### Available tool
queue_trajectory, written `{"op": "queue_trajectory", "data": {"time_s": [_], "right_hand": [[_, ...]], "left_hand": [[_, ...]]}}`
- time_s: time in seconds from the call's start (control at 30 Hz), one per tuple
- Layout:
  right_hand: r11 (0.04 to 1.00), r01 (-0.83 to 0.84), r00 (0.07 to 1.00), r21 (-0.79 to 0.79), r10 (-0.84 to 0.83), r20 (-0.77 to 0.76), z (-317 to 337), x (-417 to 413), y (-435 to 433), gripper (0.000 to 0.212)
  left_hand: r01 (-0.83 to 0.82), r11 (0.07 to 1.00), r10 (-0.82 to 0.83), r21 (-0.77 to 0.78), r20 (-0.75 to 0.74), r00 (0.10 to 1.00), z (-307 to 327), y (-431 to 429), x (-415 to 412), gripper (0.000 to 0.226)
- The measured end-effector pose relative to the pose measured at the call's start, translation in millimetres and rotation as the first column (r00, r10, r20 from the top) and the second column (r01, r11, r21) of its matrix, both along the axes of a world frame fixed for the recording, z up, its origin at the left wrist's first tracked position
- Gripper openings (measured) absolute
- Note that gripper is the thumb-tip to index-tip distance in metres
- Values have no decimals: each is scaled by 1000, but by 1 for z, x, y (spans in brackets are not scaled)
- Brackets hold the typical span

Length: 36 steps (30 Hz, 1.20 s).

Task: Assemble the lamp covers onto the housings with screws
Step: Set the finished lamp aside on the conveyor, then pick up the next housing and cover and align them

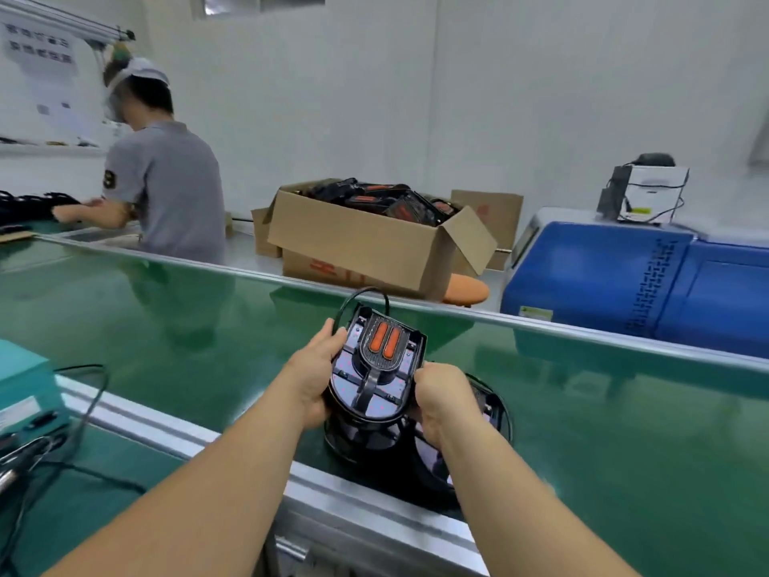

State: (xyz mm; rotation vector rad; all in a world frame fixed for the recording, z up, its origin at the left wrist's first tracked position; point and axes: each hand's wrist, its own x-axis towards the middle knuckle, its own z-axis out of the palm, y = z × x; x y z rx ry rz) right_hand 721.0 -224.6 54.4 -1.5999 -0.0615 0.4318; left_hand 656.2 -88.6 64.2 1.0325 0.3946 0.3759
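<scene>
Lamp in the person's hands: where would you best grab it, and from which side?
By its two side edges, one hand from each side, much as the left hand and right hand grip the lamp. It is wide and flat, and its face is filled with orange lenses and a raised middle rib, so the rim is probably the safest hold.

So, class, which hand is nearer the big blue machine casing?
Right. The right hand grips the black lamp housing down-left of the big blue machine casing; the left hand grips its opposite edge, farther left.
</scene>
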Motion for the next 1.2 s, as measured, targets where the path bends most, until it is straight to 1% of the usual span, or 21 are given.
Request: {"op": "queue_trajectory", "data": {"time_s": [0.07,0.1,0.13,0.2,0.27,0.43,0.5,0.57,0.6,0.63,0.67,0.73,0.8,0.87,0.9,1.0,1.1,1.13,1.2], "right_hand": [[999,16,999,-35,-15,38,-4,2,3,23],[998,40,997,-51,-36,64,-6,2,4,15],[992,66,993,-106,-55,108,-7,3,4,18],[971,111,972,-212,-62,227,-10,2,4,33],[934,154,938,-321,-36,344,-11,-3,2,34],[889,239,888,-391,-37,458,-19,-6,7,37],[848,260,861,-463,13,508,-24,-9,6,29],[769,281,839,-574,93,535,-27,-11,5,15],[736,287,838,-613,117,533,-28,-12,4,13],[721,284,842,-632,127,524,-27,-12,4,16],[729,268,851,-630,128,510,-25,-13,3,15],[764,243,862,-597,113,494,-23,-14,1,11],[776,242,872,-582,89,481,-21,-14,0,11],[785,248,869,-568,79,489,-18,-14,-1,22],[786,258,858,-563,81,507,-15,-15,0,27],[806,275,818,-524,91,569,0,-20,5,31],[864,216,781,-456,128,611,24,-32,22,36],[877,180,754,-445,168,635,32,-39,30,35],[875,104,680,-473,285,676,48,-58,51,25]], "left_hand": [[-10,1000,10,6,-27,1000,-5,3,4,58],[-13,1000,13,5,-40,999,-7,4,5,58],[-15,1000,15,4,-50,999,-8,5,6,57],[-15,1000,16,23,-70,997,-12,11,8,54],[0,997,8,76,-106,994,-15,16,8,49],[64,967,-7,248,-224,975,-21,22,7,43],[88,949,-9,303,-253,967,-25,19,10,46],[104,914,17,391,-292,956,-26,15,14,53],[113,892,39,438,-322,946,-26,14,16,55],[128,874,54,469,-355,933,-26,14,19,56],[149,873,47,463,-385,922,-26,15,21,57],[191,896,-2,401,-425,905,-26,19,23,60],[174,923,-10,343,-432,902,-25,19,19,71],[119,945,27,303,-437,899,-27,21,15,88],[87,952,53,293,-438,897,-26,22,13,92],[2,957,131,290,-437,890,-18,25,-2,92],[-61,954,177,292,-390,904,-1,38,-28,88],[-89,948,204,306,-368,907,4,44,-40,85],[-158,933,262,323,-312,913,15,59,-67,77]]}}
